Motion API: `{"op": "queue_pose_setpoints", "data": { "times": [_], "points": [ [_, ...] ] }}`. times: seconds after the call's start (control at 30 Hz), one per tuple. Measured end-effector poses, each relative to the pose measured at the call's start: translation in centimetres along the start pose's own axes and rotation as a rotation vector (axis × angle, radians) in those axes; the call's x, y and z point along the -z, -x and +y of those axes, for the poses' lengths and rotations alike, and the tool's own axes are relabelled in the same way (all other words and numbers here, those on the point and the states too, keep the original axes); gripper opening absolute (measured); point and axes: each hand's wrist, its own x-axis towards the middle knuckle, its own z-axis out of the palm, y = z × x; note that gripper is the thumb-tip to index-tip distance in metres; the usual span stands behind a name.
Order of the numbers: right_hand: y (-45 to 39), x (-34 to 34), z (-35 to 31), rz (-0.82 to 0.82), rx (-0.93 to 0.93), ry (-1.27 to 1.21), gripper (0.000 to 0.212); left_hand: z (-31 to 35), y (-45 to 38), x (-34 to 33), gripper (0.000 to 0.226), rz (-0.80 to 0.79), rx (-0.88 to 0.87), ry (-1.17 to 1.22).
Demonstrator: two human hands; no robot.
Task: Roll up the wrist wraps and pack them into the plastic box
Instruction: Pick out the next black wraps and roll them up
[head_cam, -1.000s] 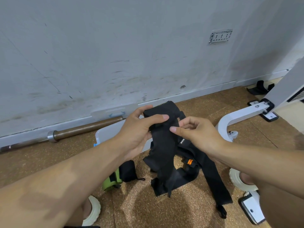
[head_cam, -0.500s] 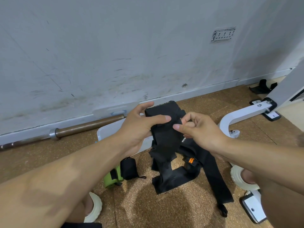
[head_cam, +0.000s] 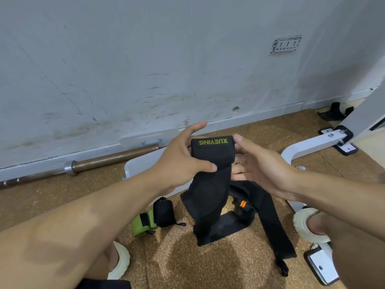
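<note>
A black wrist wrap point(head_cam: 210, 178) with green lettering hangs from both my hands, its top folded over and its tail reaching the floor. My left hand point(head_cam: 183, 163) grips the folded top, thumb pressed across its front. My right hand point(head_cam: 258, 163) touches the wrap's right edge with its thumb, fingers behind the fabric. Behind my left hand lies the white plastic box point(head_cam: 143, 163), mostly hidden. On the floor lie a rolled black wrap point(head_cam: 164, 211), a rolled green wrap point(head_cam: 143, 224) and another loose black strap point(head_cam: 270, 222).
A barbell point(head_cam: 104, 161) lies along the wall at the left. A white bench frame point(head_cam: 316, 144) stands at the right, with its foot plate point(head_cam: 320, 265) near my right knee. My white shoes point(head_cam: 119, 261) rest on the cork floor.
The wrap's top end has been folded over, so the green lettering now shows. My right hand opened from a pinch and shifted to the wrap's right edge.
</note>
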Motion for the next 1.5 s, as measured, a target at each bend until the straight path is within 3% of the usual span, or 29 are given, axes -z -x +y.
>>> {"op": "queue_pose_setpoints", "data": {
  "times": [0.13,0.27,0.67,0.83,0.93,1.03,1.23,1.37,1.5],
  "points": [
    [0.4,-0.7,0.2,0.025,0.096,0.117,0.048,0.0,0.4,-0.2,0.107,-0.068,-0.068,-0.155],
    [0.6,-0.9,-0.2,0.063,0.225,0.109,0.042,-0.3,0.4,0.1,0.107,-0.028,0.000,-0.101],
    [0.3,-0.1,0.2,0.158,0.603,0.332,0.038,0.3,0.8,-0.4,0.041,-0.292,0.209,0.215],
    [0.4,0.0,0.5,0.187,0.629,0.312,0.041,0.3,0.5,-0.4,0.052,-0.267,0.284,0.400],
    [0.3,0.2,0.4,0.187,0.618,0.328,0.044,-0.1,0.2,-0.4,0.043,-0.233,0.259,0.370],
    [0.5,0.3,-0.1,0.156,0.553,0.354,0.049,0.0,0.0,-0.2,0.054,-0.164,0.252,0.380],
    [0.9,0.0,-0.8,0.007,0.234,0.100,0.074,0.1,-0.3,0.4,0.069,-0.088,0.199,0.358],
    [0.8,-0.3,-0.7,-0.047,0.092,0.042,0.058,-0.2,-0.2,0.4,0.072,-0.110,0.159,0.296],
    [0.9,-0.2,-0.7,-0.001,0.136,0.091,0.053,-0.5,-0.1,0.2,0.083,-0.104,0.131,0.222]
  ]
}}
